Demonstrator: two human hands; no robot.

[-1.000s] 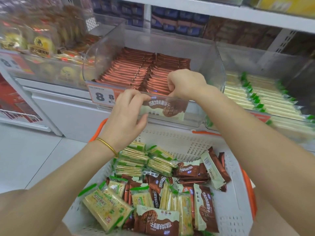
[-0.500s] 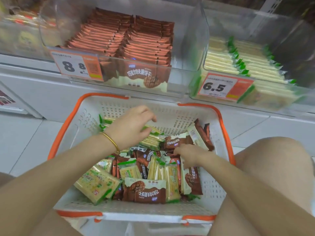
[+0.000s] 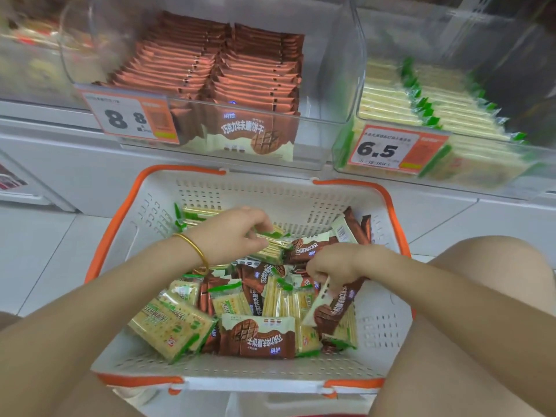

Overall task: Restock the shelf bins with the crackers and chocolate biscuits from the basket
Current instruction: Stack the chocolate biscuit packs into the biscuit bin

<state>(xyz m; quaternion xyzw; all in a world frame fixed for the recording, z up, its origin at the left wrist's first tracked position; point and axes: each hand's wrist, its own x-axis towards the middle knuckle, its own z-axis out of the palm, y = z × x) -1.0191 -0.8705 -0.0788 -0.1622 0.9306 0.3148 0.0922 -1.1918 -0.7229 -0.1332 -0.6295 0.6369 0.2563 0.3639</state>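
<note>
The white shelf point(image 3: 75, 164) ran beyond the hands and carried two clear bins. The bin of chocolate biscuits point(image 3: 331, 85) stood ahead of the left hand, the cracker bin point(image 3: 535, 164) beyond the right.

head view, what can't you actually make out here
- Lower packs in the basket: buried under the top layer, so no count.
- Left hand grip on a cracker pack: fingertips hide how many packs it holds.
- Small print on the 6.5 price tag: too small and blurred.
- Bin at far left: cut off by the edge, contents blurred.
</note>
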